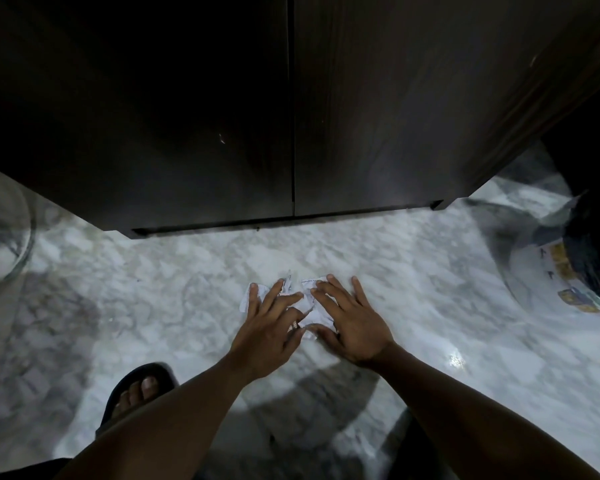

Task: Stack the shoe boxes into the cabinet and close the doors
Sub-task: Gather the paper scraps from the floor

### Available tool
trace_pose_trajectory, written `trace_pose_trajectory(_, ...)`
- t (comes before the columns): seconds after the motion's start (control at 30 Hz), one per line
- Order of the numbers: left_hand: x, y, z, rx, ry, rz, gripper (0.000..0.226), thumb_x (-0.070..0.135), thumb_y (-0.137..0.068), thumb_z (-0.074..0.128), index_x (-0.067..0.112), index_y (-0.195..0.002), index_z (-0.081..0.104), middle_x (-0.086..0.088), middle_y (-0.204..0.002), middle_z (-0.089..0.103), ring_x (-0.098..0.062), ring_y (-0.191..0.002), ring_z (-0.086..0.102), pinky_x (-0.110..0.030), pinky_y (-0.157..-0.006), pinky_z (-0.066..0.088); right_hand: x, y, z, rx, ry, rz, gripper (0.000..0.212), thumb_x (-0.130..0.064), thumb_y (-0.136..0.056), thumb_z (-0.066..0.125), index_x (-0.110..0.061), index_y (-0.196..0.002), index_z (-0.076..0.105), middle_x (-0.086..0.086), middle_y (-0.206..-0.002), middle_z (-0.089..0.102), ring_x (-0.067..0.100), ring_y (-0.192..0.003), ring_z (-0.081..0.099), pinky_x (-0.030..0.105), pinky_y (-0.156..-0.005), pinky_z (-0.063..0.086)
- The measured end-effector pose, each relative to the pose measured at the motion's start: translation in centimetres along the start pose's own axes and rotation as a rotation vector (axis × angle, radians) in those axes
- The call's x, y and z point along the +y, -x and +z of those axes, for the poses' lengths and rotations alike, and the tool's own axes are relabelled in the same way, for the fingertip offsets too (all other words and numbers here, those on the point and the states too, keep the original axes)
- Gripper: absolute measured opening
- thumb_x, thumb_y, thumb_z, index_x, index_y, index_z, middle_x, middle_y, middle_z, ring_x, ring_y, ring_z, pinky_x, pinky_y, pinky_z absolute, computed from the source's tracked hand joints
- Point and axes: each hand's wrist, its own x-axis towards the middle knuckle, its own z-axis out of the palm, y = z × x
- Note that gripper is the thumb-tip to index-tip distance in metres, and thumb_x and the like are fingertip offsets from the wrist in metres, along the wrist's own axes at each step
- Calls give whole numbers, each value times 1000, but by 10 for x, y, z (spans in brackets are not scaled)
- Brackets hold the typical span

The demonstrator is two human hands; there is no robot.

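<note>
Both cabinet [458, 188] doors [153, 116] stand shut, meeting at a centre seam. No shoe boxes in view; cannot tell whether they are inside or out of frame.

Left hand [271, 323] and right hand [350, 323] lie side by side, low over the marble floor [187, 271] just near of the cabinet. Fingers are spread and straight, nothing clasped, over crumpled white paper [315, 316]. Contact looks likely but is not certain.

Risks (judgement):
- The paper looks to be in several scraps. On a glossy floor they may slide out from flat fingers and get left behind.
- No handle shows on the doors. If boxes remain outside, reopening may be fiddly.

Surroundings:
- Black sandal [153, 368] on a foot, near left, beside the left forearm.
- Blurred round object with printed labels [541, 271] at right, well apart from the hands.
- Clear curved object [4, 237] at the far left edge.
- Nothing lies between hands and doors.
</note>
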Motion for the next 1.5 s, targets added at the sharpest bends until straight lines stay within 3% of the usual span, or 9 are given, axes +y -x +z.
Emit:
trace_pose_trajectory(0.13,0,-2,9,81,18,4,22,30,-95,59,15,-110,60,-6,-119,60,-26,-145,35,-56,-119,24,-2,-1,-1,59,5,6,57,-53,-102,39,-17,-146,45,1,-149,47,20,-150,26,56,-119,21)
trace_pose_trajectory(0.3,2,-2,8,113,91,-35,41,28,-94,62,11,-131,53,-8,-132,56,-25,-133,46,-42,-115,37,-3,-1,2,81,31,16,53,-49,-101,46,-18,-144,48,3,-137,53,24,-142,38,55,-119,21)
trace_pose_trajectory(0.5,3,0,6,76,156,-166,40,37,-91,61,15,-124,65,-5,-128,51,-20,-116,59,-28,-74,60,-3,-1,1,70,24,1,53,-45,-102,46,-15,-145,48,5,-150,44,20,-143,36,53,-121,17)
trace_pose_trajectory(0.63,1,1,11,96,160,-128,37,37,-92,63,14,-122,66,-8,-146,48,-23,-130,51,-27,-86,54,-3,-1,2,73,39,-12,50,-45,-102,45,-16,-143,50,3,-152,45,20,-149,28,55,-120,20)
trace_pose_trajectory(0.9,2,0,11,92,68,-147,57,42,-93,58,11,-140,51,-10,-130,58,-27,-127,50,-34,-100,50,-3,0,3,140,41,-19,39,-41,-98,53,-20,-132,58,0,-124,59,23,-118,52,45,-107,33)
trace_pose_trajectory(1.1,2,0,13,99,79,-160,49,42,-91,58,11,-129,63,-10,-121,56,-27,-119,53,-35,-81,60,-2,2,3,94,43,-12,41,-43,-99,49,-23,-133,58,5,-130,57,25,-112,51,43,-93,37)
trace_pose_trajectory(1.23,3,-2,11,120,112,-145,43,39,-92,60,12,-125,63,-11,-138,51,-26,-126,49,-32,-94,52,-2,1,-2,44,21,-21,46,-42,-99,46,-24,-140,52,0,-137,55,24,-112,48,39,-93,33)
trace_pose_trajectory(1.37,2,-4,12,171,48,-102,35,41,-92,57,8,-104,64,-8,-112,61,-25,-110,53,-37,-108,42,-3,2,-5,20,3,-27,40,-41,-98,45,-30,-136,53,-2,-130,56,24,-112,47,40,-93,34)
trace_pose_trajectory(1.5,1,-4,15,166,44,-105,31,41,-93,59,10,-92,61,-6,-94,59,-26,-100,53,-37,-112,38,-6,1,-5,24,30,-22,47,-62,-94,44,-31,-126,61,-1,-127,58,23,-113,49,40,-92,36)
